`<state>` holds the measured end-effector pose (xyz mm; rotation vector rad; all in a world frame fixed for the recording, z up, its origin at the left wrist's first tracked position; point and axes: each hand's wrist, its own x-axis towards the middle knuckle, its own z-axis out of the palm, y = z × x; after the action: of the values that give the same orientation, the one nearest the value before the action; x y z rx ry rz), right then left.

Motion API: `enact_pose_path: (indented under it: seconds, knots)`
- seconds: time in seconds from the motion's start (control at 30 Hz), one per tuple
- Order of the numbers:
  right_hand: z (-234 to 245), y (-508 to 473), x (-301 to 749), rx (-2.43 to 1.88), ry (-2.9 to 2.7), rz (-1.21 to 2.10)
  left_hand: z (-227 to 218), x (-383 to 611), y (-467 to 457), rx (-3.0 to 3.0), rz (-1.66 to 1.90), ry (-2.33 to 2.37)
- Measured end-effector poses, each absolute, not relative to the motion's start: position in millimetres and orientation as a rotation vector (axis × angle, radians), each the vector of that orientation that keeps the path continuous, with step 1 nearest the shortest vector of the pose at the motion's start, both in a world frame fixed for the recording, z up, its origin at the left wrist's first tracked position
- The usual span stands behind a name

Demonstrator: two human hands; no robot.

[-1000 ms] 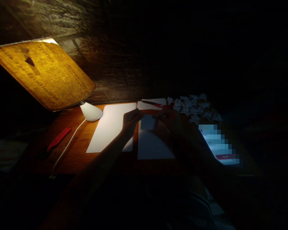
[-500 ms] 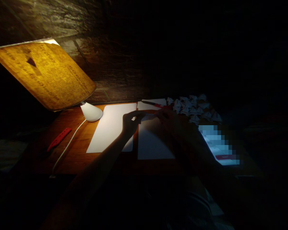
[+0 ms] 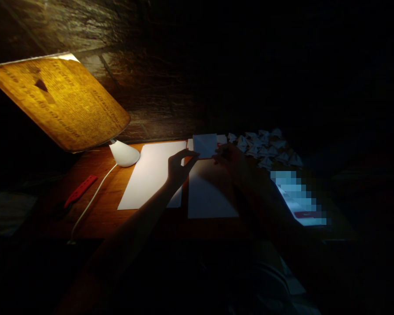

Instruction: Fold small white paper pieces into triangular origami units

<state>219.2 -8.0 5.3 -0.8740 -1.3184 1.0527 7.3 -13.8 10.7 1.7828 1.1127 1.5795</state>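
Observation:
In dim lamp light, my left hand (image 3: 178,166) and my right hand (image 3: 230,160) pinch a small white paper rectangle (image 3: 205,145) between them, held upright just above the wooden table (image 3: 101,205). The left fingers grip its lower left corner, the right fingers its lower right edge. Under the hands lies a white sheet (image 3: 207,197), with a second white sheet (image 3: 151,175) to its left. A heap of several small folded white paper pieces (image 3: 264,148) lies behind my right hand.
A white lamp base (image 3: 124,153) with a cord stands at the back left under a glowing yellow printed shade (image 3: 59,100). A red strip-like tool (image 3: 80,190) lies at the left. A lit screen (image 3: 297,199) sits at the right. The surroundings are dark.
The small paper, held low and flat a second ago, has been turned and raised so that it stands upright further back. Both hands moved slightly away from me.

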Motion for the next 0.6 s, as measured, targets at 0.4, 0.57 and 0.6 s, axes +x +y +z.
enact_pose_path:
  seconds: [0.4,0.57,0.6]
  knots:
    - [2.3,-7.3,222.3,-0.991,-1.445,0.9,5.0,11.6,-9.1,1.711,1.571,1.027]
    - [2.0,-3.9,224.1,-0.976,-1.42,0.936,4.0,11.7,-7.9,1.716,1.541,0.961]
    - [2.8,-4.1,223.3,-0.973,-1.403,0.955,4.5,11.2,-7.8,1.747,1.524,0.967]
